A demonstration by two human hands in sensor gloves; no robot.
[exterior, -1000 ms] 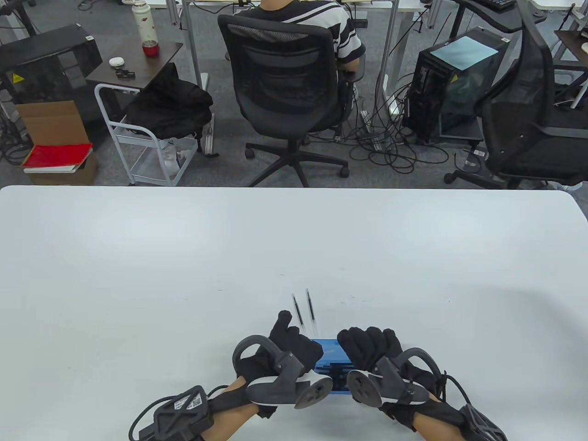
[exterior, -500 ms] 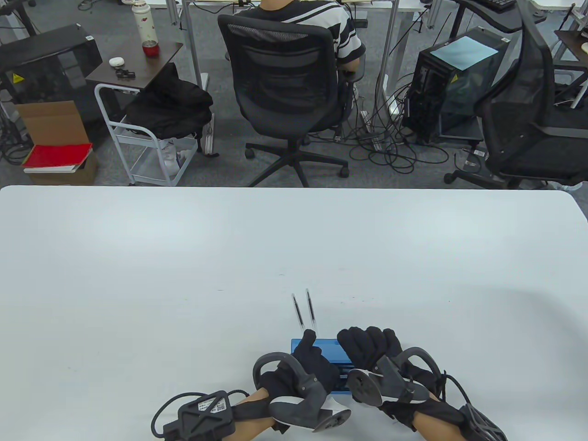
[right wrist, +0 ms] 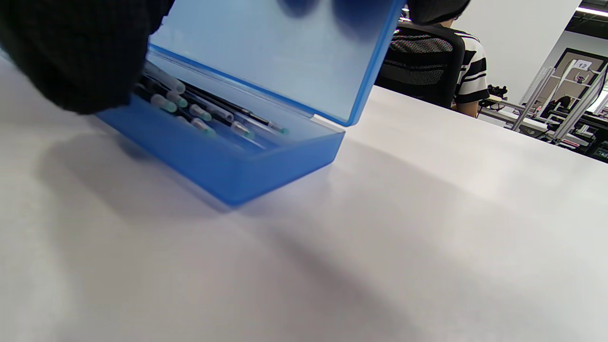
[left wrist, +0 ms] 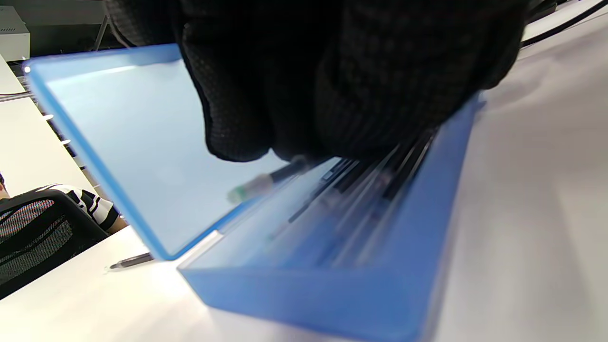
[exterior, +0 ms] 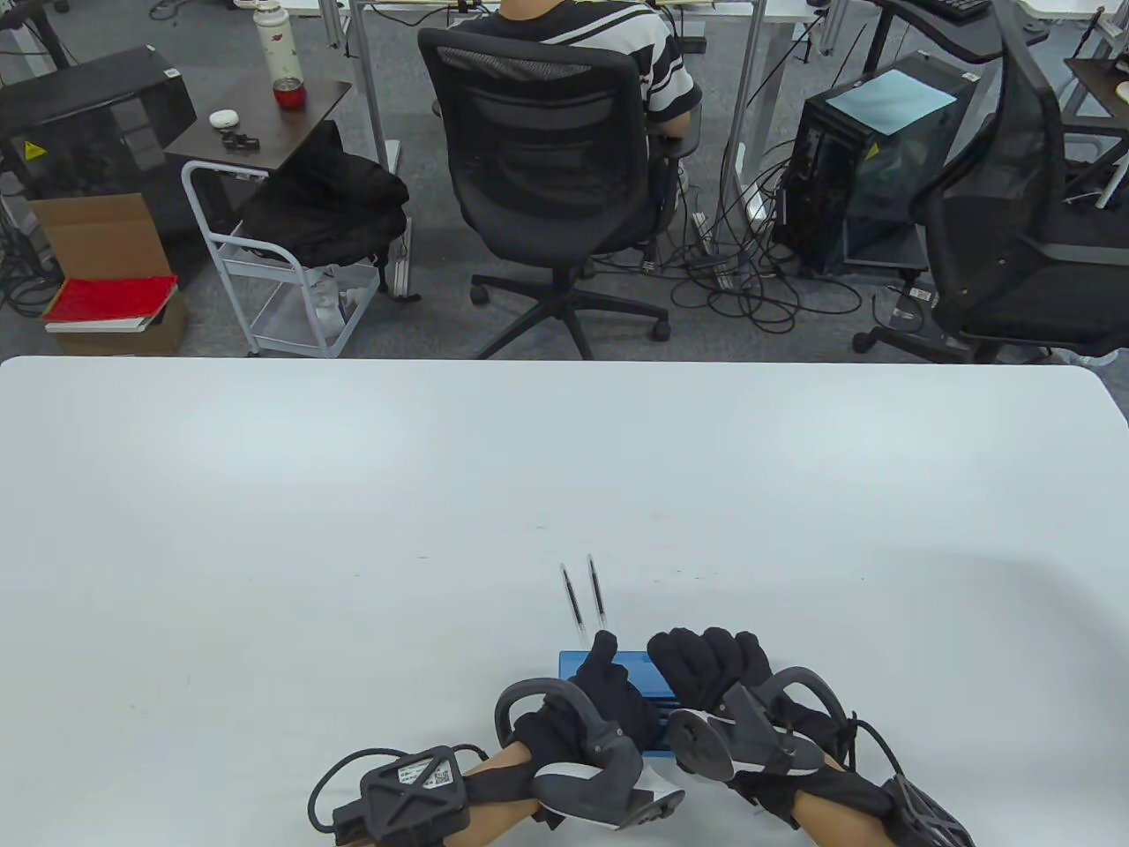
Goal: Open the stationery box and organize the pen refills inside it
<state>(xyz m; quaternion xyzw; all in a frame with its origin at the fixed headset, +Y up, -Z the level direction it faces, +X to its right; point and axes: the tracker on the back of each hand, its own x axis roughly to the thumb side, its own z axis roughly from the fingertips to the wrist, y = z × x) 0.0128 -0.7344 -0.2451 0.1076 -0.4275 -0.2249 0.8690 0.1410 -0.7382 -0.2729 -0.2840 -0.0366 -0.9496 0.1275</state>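
Observation:
The blue stationery box (exterior: 637, 669) lies open near the table's front edge. My right hand (exterior: 706, 660) curls its fingers over the raised lid (right wrist: 285, 52) and holds it up. My left hand (exterior: 609, 684) reaches into the box base (left wrist: 342, 294), and its fingers (left wrist: 332, 95) pinch a green-tipped pen refill (left wrist: 266, 179) just above the several refills (right wrist: 199, 114) lying inside. Two more refills (exterior: 573, 600) (exterior: 599, 595) lie side by side on the table just beyond the box.
The white table (exterior: 353, 494) stretches wide to the left, right and far side of the box. Beyond its far edge a person sits in a black office chair (exterior: 547, 168).
My left hand has moved from beside the loose refills rightward and back over the open box. My right hand and the lid have stayed put.

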